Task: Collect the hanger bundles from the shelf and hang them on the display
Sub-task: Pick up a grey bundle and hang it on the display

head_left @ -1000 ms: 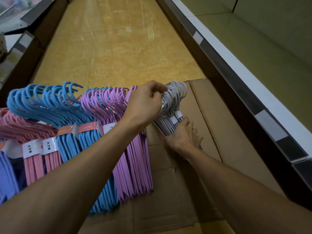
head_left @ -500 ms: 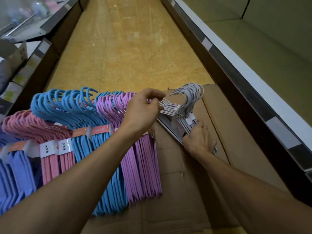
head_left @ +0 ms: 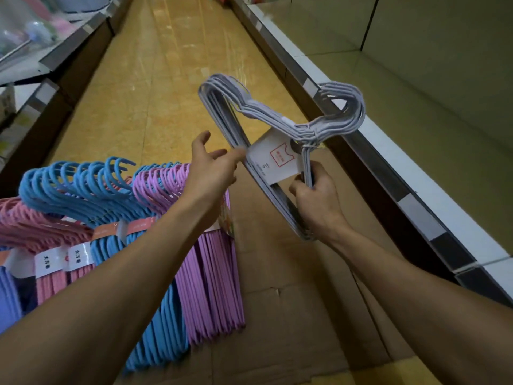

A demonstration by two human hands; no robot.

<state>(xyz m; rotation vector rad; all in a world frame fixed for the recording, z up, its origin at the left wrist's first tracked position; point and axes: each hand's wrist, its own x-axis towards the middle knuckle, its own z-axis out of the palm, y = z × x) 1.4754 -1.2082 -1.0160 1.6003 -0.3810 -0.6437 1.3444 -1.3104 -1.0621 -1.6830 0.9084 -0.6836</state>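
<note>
A bundle of grey-white hangers (head_left: 266, 112) with a white paper label is lifted above the cardboard, hooks pointing toward the shelf on the right. My right hand (head_left: 316, 201) grips the bundle by its lower bars. My left hand (head_left: 213, 168) is spread, its fingertips touching the bundle's left side near the label. Rows of purple hangers (head_left: 205, 273), blue hangers (head_left: 72, 187) and pink hangers (head_left: 30, 226) lie bundled on the left, under my left forearm.
Flattened cardboard (head_left: 291, 301) covers the floor below the hands. A long store shelf (head_left: 416, 87) with a white edge strip runs along the right. Another shelf unit (head_left: 41, 68) stands at the left. Yellow tiled aisle floor (head_left: 166, 79) stretches ahead.
The grey-white bundle has been lifted off the cardboard and turned upward by my right hand. My left hand has let go of the hooks and opened beside the bundle.
</note>
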